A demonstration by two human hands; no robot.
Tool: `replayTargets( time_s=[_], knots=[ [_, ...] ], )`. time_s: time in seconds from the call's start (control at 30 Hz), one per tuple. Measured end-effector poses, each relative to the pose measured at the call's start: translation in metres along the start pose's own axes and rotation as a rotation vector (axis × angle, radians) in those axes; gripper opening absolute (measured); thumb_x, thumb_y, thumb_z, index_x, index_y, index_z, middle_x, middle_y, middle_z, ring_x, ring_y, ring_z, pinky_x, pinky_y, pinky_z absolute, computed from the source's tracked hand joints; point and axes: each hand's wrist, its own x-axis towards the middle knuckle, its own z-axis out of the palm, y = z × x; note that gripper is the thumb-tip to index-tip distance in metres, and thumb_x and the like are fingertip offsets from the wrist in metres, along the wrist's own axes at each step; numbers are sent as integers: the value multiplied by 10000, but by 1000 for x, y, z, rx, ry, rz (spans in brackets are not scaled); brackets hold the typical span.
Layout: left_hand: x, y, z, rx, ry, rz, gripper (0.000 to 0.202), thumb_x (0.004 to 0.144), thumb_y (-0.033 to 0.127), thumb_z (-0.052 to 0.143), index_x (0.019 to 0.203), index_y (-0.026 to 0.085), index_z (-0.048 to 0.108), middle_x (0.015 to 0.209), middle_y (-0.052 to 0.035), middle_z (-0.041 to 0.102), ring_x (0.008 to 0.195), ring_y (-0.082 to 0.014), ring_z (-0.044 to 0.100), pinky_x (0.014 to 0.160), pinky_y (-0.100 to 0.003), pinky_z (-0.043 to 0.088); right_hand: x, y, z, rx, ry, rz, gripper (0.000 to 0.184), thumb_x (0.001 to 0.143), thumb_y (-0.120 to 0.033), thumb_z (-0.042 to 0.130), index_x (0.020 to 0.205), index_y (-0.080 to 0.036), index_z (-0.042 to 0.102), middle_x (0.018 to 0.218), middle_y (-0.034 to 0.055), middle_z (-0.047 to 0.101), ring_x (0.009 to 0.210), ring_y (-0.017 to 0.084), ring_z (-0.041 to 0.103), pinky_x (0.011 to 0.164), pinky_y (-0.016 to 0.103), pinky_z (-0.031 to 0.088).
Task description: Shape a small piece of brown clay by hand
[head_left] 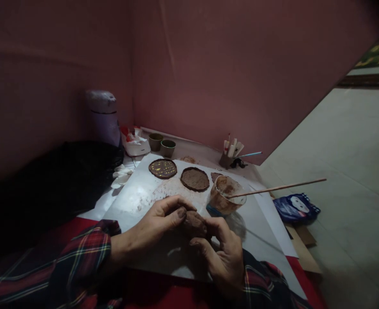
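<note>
Between my two hands is a brown lump of clay (195,224), held just above the white paper (125,210). My left hand (162,216) is closed on its left side, with a dirty thumb pressed on top. From the right, my right hand (223,253) grips the same lump between thumb and fingers. A clay-smeared cup (224,201) stands just beyond my right hand, and a long thin stick (279,187) leans out of it to the right. Past the lump lie a flat brown disc (195,179) with a raised rim and another disc (163,168) dotted with yellow.
Two small dark cups (168,148) stand at the back, near a white and red packet (136,143). A holder with markers (231,154) is at the back right. Black plastic (64,180) covers the left. A blue packet (297,208) lies at the right.
</note>
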Motion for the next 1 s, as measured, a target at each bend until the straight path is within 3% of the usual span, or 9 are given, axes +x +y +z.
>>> replayTargets(
  time_s=[0.2, 0.4, 0.6, 0.73, 0.9, 1.0],
  knots=[
    [-1, 1, 3, 101, 4, -23, 390, 771, 255, 709, 1143, 195, 609, 990, -63, 675, 931, -203, 623, 832, -321, 463, 0, -2, -1, 4, -14, -37, 115, 768, -203, 635, 872, -239, 666, 665, -43, 698, 539, 125, 626, 502, 197, 478],
    [0, 10, 7, 318, -20, 38, 136, 780, 202, 668, 908, 156, 680, 858, -29, 631, 812, -160, 581, 727, -252, 456, -2, 6, -3, -10, -97, -136, 166, 848, -192, 576, 967, -291, 636, 726, -48, 708, 591, 121, 651, 546, 202, 480],
    [-1, 10, 6, 488, -38, 131, 100, 804, 218, 642, 851, 160, 708, 861, -39, 617, 833, -175, 566, 775, -275, 456, -3, 7, -4, -28, -108, -181, 210, 872, -226, 553, 1057, -304, 615, 729, -39, 704, 598, 132, 649, 554, 216, 482],
    [0, 7, 7, 280, 33, -2, 151, 776, 222, 688, 917, 175, 713, 889, -41, 678, 850, -178, 611, 768, -271, 471, -4, 5, -3, -54, -40, -81, 86, 846, -325, 594, 878, -262, 644, 666, -37, 691, 542, 131, 617, 503, 216, 455],
    [2, 4, 7, 32, 87, -114, 282, 774, 225, 705, 1053, 192, 684, 921, -51, 731, 883, -182, 658, 830, -301, 477, -5, 8, -2, -30, 16, 38, 401, 804, -585, 557, 929, -208, 605, 672, 17, 681, 569, 175, 630, 512, 257, 467],
    [2, 3, 6, 57, 88, -115, 297, 748, 208, 726, 1041, 178, 695, 886, -44, 736, 863, -180, 655, 817, -291, 474, -2, 8, -1, -105, 17, 52, 505, 760, -701, 501, 756, -199, 554, 550, -1, 585, 467, 152, 541, 443, 249, 392]
  ],
)
